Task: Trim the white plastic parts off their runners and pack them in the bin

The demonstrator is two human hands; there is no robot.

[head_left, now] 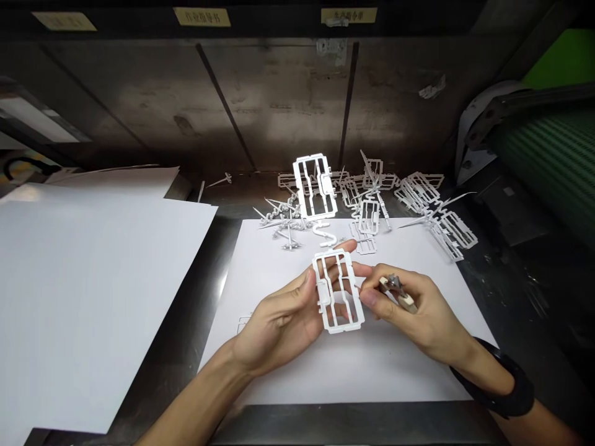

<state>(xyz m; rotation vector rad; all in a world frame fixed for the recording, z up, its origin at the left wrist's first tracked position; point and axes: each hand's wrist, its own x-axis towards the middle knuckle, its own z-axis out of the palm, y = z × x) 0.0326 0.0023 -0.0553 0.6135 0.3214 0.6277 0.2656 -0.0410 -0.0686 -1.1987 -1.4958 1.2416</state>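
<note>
My left hand (283, 316) is closed on a white moulded plastic frame part (338, 291), thumb in front and fingers behind. An S-shaped runner (324, 234) joins it to a second matching frame (316, 188) that rises above the hand. Just to the right, my right hand (413, 310) is closed around a small metal cutting tool, apparently nippers (398, 291); its handles are mostly hidden in the palm. The right fingertips are close to the right edge of the near frame; whether they touch it I cannot tell.
White paper (372, 378) covers the metal bench (325, 427). Behind lie more white frames (418, 192) and a heap of cut runners (288, 217). Stacked white sheets (83, 297) are at left, a green conveyor belt (553, 148) at right, and a metal back wall (279, 99) behind.
</note>
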